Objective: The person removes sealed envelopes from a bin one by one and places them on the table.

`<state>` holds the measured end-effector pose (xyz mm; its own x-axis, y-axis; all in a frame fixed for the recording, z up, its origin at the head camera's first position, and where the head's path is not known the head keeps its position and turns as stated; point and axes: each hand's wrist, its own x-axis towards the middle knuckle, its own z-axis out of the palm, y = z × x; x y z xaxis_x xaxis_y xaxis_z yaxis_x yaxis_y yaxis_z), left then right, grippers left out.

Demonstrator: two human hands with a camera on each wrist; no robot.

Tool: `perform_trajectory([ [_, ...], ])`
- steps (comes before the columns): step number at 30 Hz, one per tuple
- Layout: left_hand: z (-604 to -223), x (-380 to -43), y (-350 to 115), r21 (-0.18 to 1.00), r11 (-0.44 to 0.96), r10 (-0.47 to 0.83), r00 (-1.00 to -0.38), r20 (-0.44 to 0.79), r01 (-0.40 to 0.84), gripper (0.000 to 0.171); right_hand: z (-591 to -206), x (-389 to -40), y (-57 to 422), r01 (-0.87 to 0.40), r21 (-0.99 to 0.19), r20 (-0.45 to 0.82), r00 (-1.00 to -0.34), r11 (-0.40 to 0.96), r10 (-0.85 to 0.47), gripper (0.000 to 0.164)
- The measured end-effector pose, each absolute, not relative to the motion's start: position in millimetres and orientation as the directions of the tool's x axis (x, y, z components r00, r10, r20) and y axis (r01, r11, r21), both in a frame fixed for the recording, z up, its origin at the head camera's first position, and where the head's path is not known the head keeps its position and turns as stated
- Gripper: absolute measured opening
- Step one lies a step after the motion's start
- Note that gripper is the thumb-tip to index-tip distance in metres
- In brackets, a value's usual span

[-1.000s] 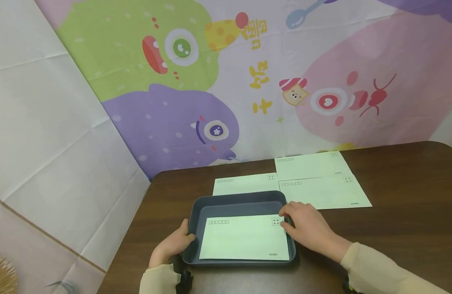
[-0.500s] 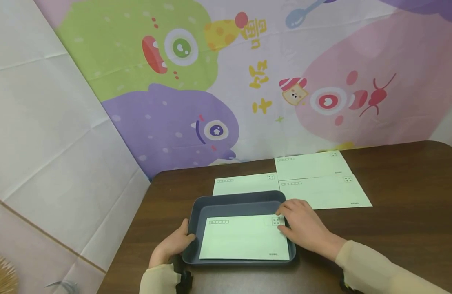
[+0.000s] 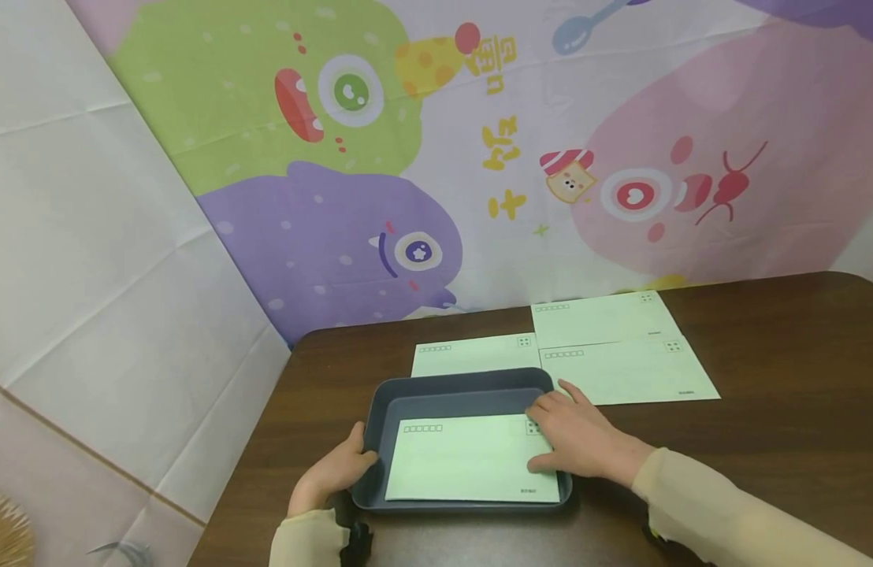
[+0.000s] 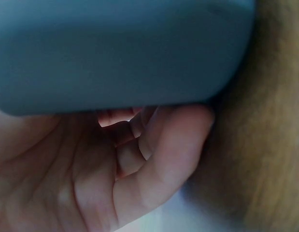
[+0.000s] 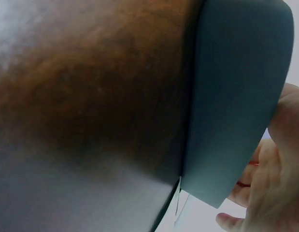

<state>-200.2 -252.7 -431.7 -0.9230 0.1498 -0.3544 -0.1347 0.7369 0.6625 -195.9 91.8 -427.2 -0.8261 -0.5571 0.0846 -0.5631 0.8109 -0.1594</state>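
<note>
A dark grey tray (image 3: 458, 402) sits near the front of the table, with a pale envelope (image 3: 465, 461) lying flat inside it. My left hand (image 3: 336, 468) holds the tray's left side, thumb over the rim. In the left wrist view its fingers (image 4: 180, 140) bend up against the tray wall (image 4: 130, 67). Over the tray's right rim reaches my right hand (image 3: 581, 437), its fingers and thumb spread on the right end of the envelope, covering part of the printed square. The right wrist view has the tray's outer wall (image 5: 236, 96) hiding most of those fingers.
Behind the tray lie three more envelopes: one at the left (image 3: 472, 356), partly covered by the tray, one at the right (image 3: 621, 374), and one at the back (image 3: 607, 319). A cartoon-printed cloth (image 3: 507, 260) hangs along the brown table's (image 3: 784, 441) back edge.
My right hand has slid slightly left and inward over the envelope, and its thumb has moved toward the front with the fingers spreading. The left hand, tray and envelopes have stayed put.
</note>
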Motion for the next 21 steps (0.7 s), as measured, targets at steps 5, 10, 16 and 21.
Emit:
perform_trajectory([
  [5,-432.0,-200.8,-252.4,0.666,0.735,0.154,-0.924,-0.349,-0.129,0.069,-426.4,-196.8,91.3,-0.568,-0.127,0.071,-0.823,0.813,-0.564,0.070],
  [10,-433.4,-201.1,-252.4,0.656,0.744,0.149,-0.925,-0.349,-0.127,0.068,-426.5,-196.7,89.7,-0.557,-0.119,0.064,-0.831,0.822,-0.553,0.068],
  [16,-435.6,-202.6,-253.3,0.646,0.752,0.143,-0.926,-0.351,-0.129,0.068,-424.9,-193.7,87.6,-0.558,-0.121,0.090,-0.830,0.821,-0.551,0.061],
  [21,-434.6,-202.8,-253.0,0.645,0.753,0.144,-0.925,-0.352,-0.128,0.068,-425.2,-190.0,87.5,-0.571,-0.104,0.134,-0.819,0.814,-0.557,0.058],
])
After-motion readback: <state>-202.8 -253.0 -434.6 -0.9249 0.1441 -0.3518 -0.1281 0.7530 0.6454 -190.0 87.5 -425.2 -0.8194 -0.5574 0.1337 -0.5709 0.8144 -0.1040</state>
